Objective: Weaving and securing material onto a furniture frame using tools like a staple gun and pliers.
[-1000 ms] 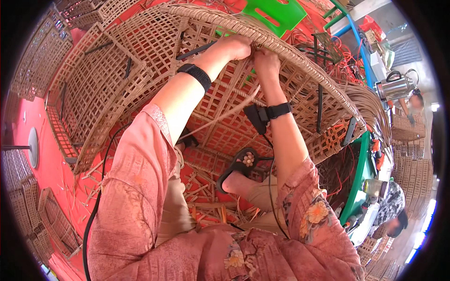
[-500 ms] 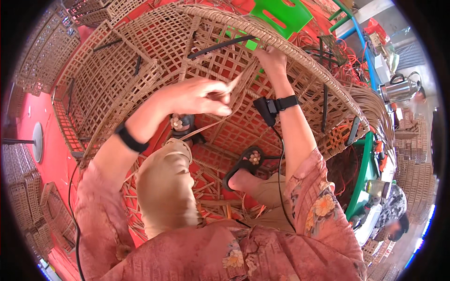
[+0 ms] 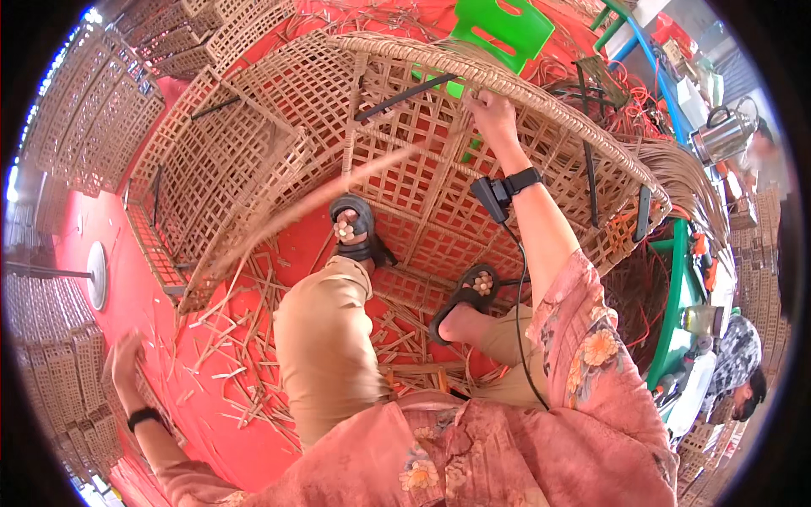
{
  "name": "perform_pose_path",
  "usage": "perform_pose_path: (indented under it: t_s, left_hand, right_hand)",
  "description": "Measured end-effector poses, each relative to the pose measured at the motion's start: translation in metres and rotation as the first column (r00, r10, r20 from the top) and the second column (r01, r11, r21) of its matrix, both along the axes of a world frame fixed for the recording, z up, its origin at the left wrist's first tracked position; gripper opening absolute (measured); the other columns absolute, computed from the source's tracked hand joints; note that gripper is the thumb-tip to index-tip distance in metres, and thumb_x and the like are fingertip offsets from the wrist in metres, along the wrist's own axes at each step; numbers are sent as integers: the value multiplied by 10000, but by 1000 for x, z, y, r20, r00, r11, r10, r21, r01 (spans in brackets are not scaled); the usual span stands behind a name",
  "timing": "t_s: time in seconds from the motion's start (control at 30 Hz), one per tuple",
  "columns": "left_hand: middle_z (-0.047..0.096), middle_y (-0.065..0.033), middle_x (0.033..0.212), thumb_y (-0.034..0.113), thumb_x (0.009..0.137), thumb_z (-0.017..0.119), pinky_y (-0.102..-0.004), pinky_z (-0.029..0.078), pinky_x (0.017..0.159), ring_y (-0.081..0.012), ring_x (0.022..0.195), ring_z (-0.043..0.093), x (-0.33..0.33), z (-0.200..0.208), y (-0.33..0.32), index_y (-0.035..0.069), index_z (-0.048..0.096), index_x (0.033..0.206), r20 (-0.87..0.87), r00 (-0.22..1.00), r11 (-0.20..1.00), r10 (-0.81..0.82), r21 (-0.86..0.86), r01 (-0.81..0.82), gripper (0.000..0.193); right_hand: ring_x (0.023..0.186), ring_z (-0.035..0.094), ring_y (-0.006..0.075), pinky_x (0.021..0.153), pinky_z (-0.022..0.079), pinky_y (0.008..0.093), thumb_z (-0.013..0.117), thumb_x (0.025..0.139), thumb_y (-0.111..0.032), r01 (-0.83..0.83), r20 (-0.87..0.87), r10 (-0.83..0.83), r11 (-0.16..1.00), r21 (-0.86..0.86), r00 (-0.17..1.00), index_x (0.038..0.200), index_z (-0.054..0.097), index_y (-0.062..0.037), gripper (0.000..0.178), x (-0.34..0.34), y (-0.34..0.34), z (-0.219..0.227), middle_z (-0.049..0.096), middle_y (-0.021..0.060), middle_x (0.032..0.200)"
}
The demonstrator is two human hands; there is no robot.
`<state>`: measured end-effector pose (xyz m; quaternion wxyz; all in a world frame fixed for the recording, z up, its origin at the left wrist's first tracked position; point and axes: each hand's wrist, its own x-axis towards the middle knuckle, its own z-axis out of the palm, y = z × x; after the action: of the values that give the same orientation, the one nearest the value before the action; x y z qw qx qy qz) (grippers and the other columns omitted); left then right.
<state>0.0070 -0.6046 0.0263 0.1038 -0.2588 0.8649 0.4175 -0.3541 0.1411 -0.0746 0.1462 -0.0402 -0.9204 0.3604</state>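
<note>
A large woven wicker frame (image 3: 439, 198) with an open lattice and a thick braided rim (image 3: 541, 91) tilts up in front of me. My right hand (image 3: 494, 118) pinches beneath the rim, where a flat tan weaving strip (image 3: 338, 183) meets the lattice. Blurred by motion, that strip runs down and left across the lattice. Far out at the lower left is my left hand (image 3: 127, 353), its fingers drawn together. The strip runs toward it, though its last stretch is smeared. My sandalled feet (image 3: 353, 228) are at the frame's lower edge.
A green plastic chair (image 3: 507, 38) stands behind the rim. Bundled strips (image 3: 676, 182) and a green table (image 3: 673, 313) are at the right, with a metal kettle (image 3: 722, 135) and a person (image 3: 735, 363) beyond. Cut scraps (image 3: 253, 372) litter the red floor. Stacked woven pieces (image 3: 84, 110) line the left.
My left hand has swung from the middle of the lattice far out to the lower left, and the strip now stretches that way. My right hand stays near the rim.
</note>
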Motion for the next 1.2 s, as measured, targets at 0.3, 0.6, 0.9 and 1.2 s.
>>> perform_pose_path:
  t_s: [0.3,0.6,0.9,1.2]
  left_hand:
    - [555,29,787,200,901,591,-248,421,665,-69,737,494,-154,-66,145,29,592,833,-73,920,916,-385,86,391,183]
    - [683,-51,919,206,923,551,-285,482,780,-138,835,626,-371,-110,514,42,657,1005,-557,586,553,-589,251,795,212]
    - [644,-44,1052,52,877,498,-263,460,841,-113,914,583,-404,-113,599,-37,571,1197,-542,584,444,-604,380,812,340]
    - [666,-113,990,124,855,549,-340,464,849,-194,948,611,-424,-111,592,28,609,1108,-460,436,547,-774,-139,825,277]
  right_hand:
    - [613,619,138,583,517,292,551,944,-205,-128,-14,135,898,-421,991,1066,580,55,289,20,-6,5,634,89,820]
    - [778,571,83,578,451,244,554,944,-194,83,93,36,222,-972,995,1155,598,-72,248,36,-12,-18,644,-19,927]
    - [644,564,80,494,341,236,554,950,-290,253,252,-28,102,-962,967,916,621,-131,175,26,-27,-20,628,-39,775]
    - [659,590,114,531,463,267,514,947,-213,213,258,212,216,-953,942,944,633,-76,181,33,-16,-9,661,14,825]
